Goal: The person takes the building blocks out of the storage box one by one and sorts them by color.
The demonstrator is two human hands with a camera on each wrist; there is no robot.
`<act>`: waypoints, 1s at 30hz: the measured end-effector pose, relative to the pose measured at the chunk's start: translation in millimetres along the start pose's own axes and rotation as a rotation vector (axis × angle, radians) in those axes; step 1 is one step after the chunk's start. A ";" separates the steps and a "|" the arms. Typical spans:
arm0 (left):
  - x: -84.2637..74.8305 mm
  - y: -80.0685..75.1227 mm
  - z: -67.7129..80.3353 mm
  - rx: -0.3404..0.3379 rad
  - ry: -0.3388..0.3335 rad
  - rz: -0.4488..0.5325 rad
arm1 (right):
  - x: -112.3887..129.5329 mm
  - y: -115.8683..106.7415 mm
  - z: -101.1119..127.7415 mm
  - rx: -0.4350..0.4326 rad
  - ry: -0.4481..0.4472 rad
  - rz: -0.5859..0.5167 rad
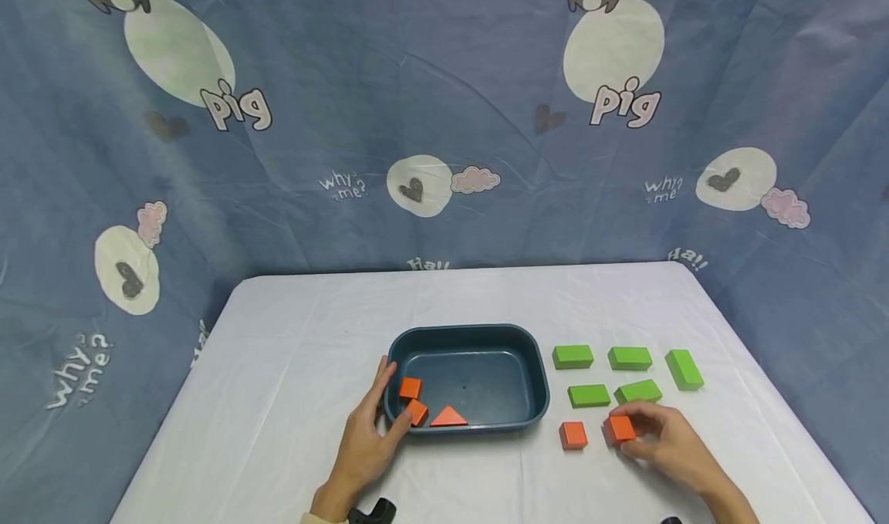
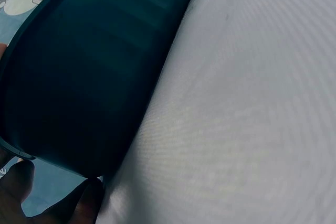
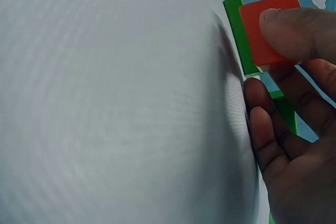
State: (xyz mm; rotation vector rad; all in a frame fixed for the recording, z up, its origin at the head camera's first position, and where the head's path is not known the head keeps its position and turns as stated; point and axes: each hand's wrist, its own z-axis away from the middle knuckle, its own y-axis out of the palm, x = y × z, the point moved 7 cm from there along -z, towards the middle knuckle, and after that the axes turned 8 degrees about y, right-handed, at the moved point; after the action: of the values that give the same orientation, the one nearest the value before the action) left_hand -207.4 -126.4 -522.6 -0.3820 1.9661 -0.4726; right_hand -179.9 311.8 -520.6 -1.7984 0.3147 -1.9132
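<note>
My left hand [image 1: 368, 445] holds the left near corner of a dark blue plastic bin [image 1: 467, 337], thumb by the near rim and fingers along the left side. From the left wrist, its fingertips [image 2: 90, 188] meet the bin's outer wall [image 2: 100, 77]. Inside, an orange cube [image 1: 410, 388], a second orange cube [image 1: 417, 412] and an orange triangular block [image 1: 448, 417] lie toward the left and near side. Between thumb and fingers, my right hand [image 1: 667, 441] pinches another orange cube [image 1: 621, 429]; the right wrist view shows the thumb [image 3: 294, 32] flat across its face.
One more orange cube [image 1: 573, 435] sits on the white-covered table [image 1: 292, 354] between bin and right hand. Several green rectangular blocks [image 1: 589, 396] lie right of the bin, one green block [image 1: 639, 391] just beyond the right fingers. A blue printed cloth [image 1: 430, 84] hangs behind.
</note>
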 end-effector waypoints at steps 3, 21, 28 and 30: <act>0.6 0.1 1.1 0.002 -0.009 0.001 | -1.6 1.1 0.5 -0.012 0.027 0.010; 1.7 -1.7 1.5 -0.002 -0.010 0.003 | -5.5 6.8 -1.1 -0.047 0.074 0.096; 0.8 -0.8 -0.1 0.001 -0.001 0.006 | -5.1 0.8 1.4 -0.067 0.010 0.014; 1.0 -0.4 -0.2 0.001 0.000 0.005 | -3.4 -2.3 3.2 -0.076 -0.017 -0.029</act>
State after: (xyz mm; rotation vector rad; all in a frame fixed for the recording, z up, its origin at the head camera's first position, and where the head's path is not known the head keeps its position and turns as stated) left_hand -207.9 -127.1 -523.1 -0.3765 1.9658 -0.4707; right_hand -177.2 316.0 -522.1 -1.8763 0.3621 -1.9284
